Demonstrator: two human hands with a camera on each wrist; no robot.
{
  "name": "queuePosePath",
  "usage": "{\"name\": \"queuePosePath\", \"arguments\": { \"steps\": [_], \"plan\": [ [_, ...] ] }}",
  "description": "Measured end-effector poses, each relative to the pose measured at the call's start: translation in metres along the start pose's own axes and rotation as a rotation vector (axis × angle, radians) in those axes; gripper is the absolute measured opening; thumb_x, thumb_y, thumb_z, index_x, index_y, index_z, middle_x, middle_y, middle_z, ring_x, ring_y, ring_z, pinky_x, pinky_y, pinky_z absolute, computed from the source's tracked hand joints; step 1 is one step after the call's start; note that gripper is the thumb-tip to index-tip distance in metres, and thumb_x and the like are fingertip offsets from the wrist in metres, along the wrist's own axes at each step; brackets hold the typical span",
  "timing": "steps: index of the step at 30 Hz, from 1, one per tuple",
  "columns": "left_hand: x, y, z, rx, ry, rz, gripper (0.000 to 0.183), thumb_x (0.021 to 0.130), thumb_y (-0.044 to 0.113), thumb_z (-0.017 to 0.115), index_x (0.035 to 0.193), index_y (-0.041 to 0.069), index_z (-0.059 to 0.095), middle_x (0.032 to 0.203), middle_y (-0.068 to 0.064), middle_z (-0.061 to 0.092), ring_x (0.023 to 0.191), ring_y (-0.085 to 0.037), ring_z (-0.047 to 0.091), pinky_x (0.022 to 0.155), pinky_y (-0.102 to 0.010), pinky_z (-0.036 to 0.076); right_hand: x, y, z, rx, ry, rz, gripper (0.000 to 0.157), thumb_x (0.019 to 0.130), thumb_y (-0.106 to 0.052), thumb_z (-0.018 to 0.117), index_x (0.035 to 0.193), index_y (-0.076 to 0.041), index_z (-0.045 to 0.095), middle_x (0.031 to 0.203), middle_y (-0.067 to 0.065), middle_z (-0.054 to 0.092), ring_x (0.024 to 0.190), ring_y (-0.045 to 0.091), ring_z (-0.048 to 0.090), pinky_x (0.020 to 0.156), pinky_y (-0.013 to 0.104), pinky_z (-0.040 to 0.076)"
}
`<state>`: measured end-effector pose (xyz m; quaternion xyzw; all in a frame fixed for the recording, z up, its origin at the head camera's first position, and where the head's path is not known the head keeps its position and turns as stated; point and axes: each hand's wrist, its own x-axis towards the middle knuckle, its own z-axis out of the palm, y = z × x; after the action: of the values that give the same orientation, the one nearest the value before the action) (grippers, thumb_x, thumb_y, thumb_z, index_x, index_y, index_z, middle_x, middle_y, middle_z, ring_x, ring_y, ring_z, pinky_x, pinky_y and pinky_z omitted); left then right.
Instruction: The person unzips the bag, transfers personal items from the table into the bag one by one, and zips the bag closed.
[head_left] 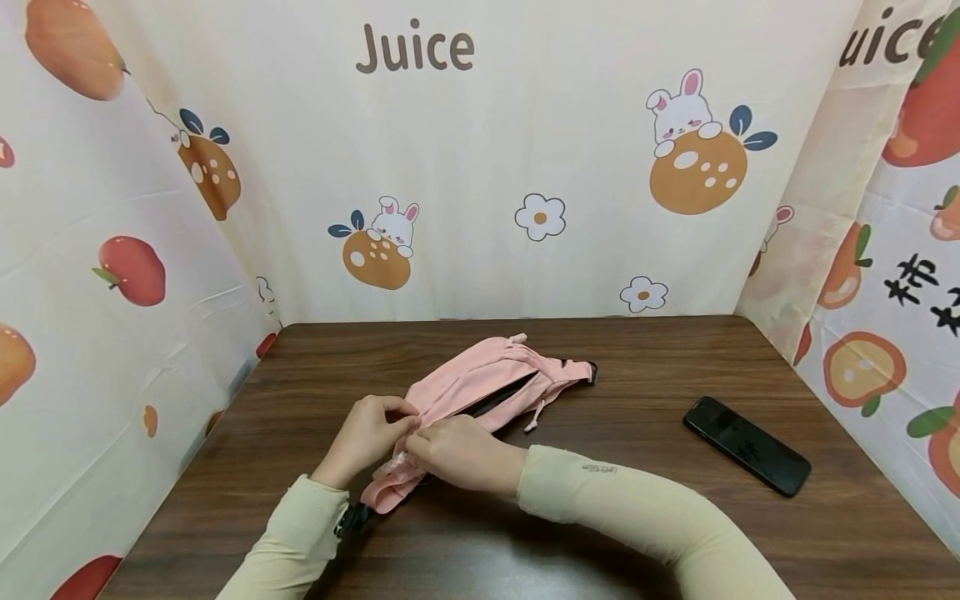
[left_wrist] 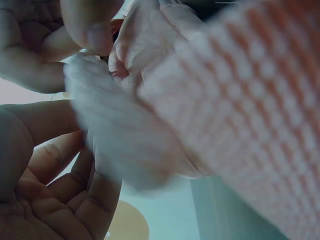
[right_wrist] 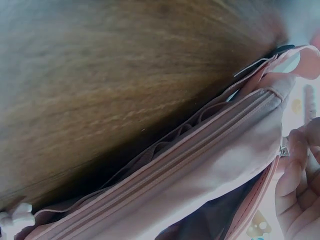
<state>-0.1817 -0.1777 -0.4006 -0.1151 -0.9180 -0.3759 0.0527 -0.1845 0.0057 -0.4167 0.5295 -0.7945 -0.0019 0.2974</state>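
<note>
My right hand, fingers curled in a pinch, grips the near-left end of a pink bag on the tabletop. My left hand, thumb and forefinger drawn together, pinches the same end from its left side, the fingertips of both nearly meeting. In the right wrist view, fingertips are at a small metal zip pull; I cannot tell from that angle which hand they belong to.

The bag lies away from my hands and to the right, its long axis slanting from near left to far right. A dark slit gapes along that same line, on the side toward me, starting just beyond my right hand, the nearer of the two. I judge this alignment decisive: any pull along the slit must follow the diagonal, away from my left hand.

Below my fingers, a pink strap loops toward me. At the far end hangs a pale cord; farther right, apart from the bag, lies a black phone.
</note>
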Motion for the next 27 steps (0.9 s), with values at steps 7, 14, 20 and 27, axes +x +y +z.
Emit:
{"name": "queuePosePath", "arguments": {
  "steps": [7,14,20,27],
  "plan": [
    [0.0,0.0,-0.001,-0.013,-0.011,-0.017,0.005,0.086,0.012,0.072,0.087,0.009,0.076,0.076,-0.001,0.071,0.059,-0.007,0.052,0.053,-0.021,0.042,-0.005,0.01,-0.001,0.086,0.09,0.04,0.016,0.084,-0.02,0.07,0.094,-0.015,0.058,0.065,-0.01,0.059,0.061,0.006,0.062,0.054,0.021,0.047],
    [-0.001,-0.001,-0.002,0.002,0.011,0.014,0.004,0.085,0.011,0.073,0.086,0.009,0.076,0.081,-0.002,0.074,0.065,-0.007,0.053,0.056,-0.021,0.041,-0.008,0.016,-0.005,0.257,-0.027,0.161,0.02,0.08,-0.022,0.072,0.094,-0.015,0.059,0.067,-0.007,0.059,0.061,0.007,0.059,0.056,0.024,0.047],
    [0.0,-0.001,-0.001,0.014,0.018,0.032,0.003,0.085,0.01,0.074,0.085,0.009,0.076,0.083,-0.003,0.074,0.068,-0.009,0.054,0.06,-0.021,0.042,-0.01,0.022,-0.006,0.506,-0.086,0.288,0.011,0.084,-0.016,0.07,0.089,-0.015,0.059,0.072,-0.009,0.059,0.064,0.003,0.052,0.061,0.017,0.042],
    [-0.001,0.0,-0.001,0.011,0.014,0.034,0.003,0.085,0.01,0.074,0.086,0.008,0.076,0.082,-0.002,0.074,0.067,-0.009,0.052,0.059,-0.021,0.04,-0.02,0.031,-0.008,0.683,-0.064,0.379,0.004,0.086,-0.012,0.068,0.089,-0.014,0.065,0.075,-0.01,0.062,0.065,0.0,0.047,0.063,0.013,0.041]
  ]
}}
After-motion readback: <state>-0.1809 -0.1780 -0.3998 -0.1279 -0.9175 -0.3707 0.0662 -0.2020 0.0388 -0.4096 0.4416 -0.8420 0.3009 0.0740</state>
